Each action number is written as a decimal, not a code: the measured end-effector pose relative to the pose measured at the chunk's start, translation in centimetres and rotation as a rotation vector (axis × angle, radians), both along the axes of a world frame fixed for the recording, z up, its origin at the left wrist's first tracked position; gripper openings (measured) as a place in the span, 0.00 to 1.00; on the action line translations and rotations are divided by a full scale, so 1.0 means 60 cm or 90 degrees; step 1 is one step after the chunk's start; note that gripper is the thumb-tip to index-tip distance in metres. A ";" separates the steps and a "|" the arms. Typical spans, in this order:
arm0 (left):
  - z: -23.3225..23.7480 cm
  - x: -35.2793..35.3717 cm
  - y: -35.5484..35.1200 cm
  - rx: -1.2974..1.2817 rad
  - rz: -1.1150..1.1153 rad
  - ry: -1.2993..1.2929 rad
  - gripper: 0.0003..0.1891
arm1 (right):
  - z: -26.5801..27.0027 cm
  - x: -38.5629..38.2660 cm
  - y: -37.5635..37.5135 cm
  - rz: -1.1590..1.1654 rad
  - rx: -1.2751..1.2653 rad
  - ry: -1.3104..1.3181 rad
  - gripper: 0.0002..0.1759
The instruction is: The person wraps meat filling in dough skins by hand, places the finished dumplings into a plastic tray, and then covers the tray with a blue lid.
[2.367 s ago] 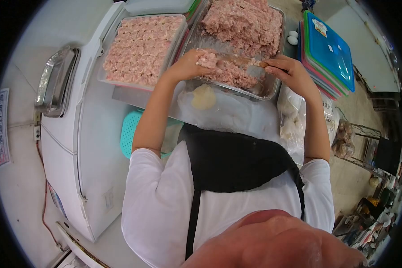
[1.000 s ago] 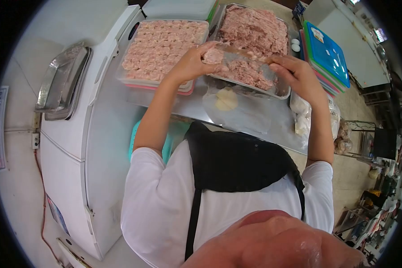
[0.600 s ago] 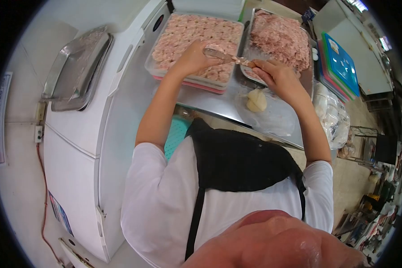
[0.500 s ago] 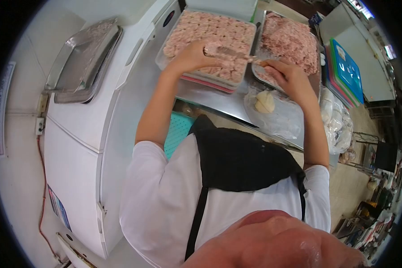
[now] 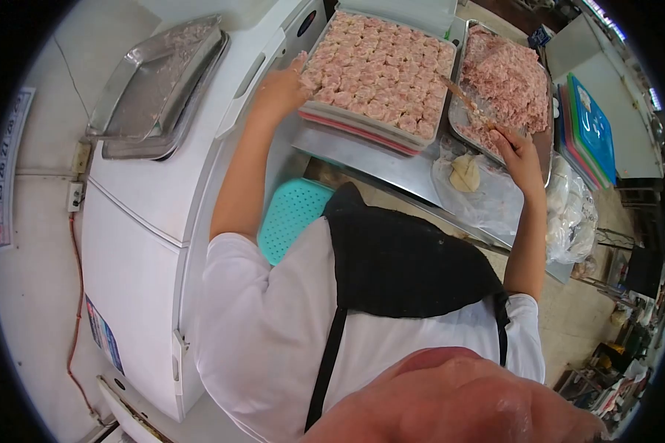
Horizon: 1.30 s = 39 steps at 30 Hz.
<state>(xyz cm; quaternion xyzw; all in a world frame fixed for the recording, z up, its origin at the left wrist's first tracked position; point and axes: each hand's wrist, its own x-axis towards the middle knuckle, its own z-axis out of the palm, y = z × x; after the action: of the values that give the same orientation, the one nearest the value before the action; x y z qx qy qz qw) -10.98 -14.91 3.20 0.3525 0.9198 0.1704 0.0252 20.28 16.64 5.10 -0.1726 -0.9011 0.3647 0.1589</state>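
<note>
At the left rim of a clear plastic container (image 5: 366,131) is my left hand (image 5: 281,92), fingers apart and smeared with meat, touching the edge beside the outermost dumplings. Rows of open-topped meat dumplings (image 5: 384,70) fill that container. My right hand (image 5: 521,155) is closed around the handle of a narrow, flat spatula (image 5: 465,96), its blade coated with filling. The spatula lies over the near side of a metal tray (image 5: 464,136) heaped with pink ground meat (image 5: 506,70). Below the tray, a pale stack of dumpling wrappers (image 5: 465,173) sits on clear plastic.
A white freezer (image 5: 137,214) stands at left with metal trays (image 5: 159,88) on it. Coloured lids (image 5: 591,129) and a plastic bag (image 5: 571,210) are at right. A turquoise perforated basket (image 5: 294,210) is below the steel table (image 5: 377,166).
My left hand has moved left from above the dumplings to the container's rim. My right hand has shifted down and right with the spatula, away from the left hand. The view has shifted slightly.
</note>
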 end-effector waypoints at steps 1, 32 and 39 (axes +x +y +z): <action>-0.013 -0.006 0.007 -0.023 0.005 0.016 0.43 | -0.001 0.003 0.004 0.001 -0.009 0.003 0.15; -0.023 0.319 0.382 0.285 -0.284 -0.706 0.34 | -0.026 0.100 0.221 0.172 0.215 0.010 0.17; -0.002 0.379 0.459 0.233 -0.275 -0.385 0.24 | -0.104 0.159 0.335 0.138 0.258 -0.158 0.14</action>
<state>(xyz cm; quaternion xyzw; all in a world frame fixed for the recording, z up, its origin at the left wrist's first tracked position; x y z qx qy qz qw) 11.76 12.60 3.10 0.4704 0.7300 0.4181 0.2664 29.80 36.74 -1.12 -0.0835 -0.9816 0.1675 0.0382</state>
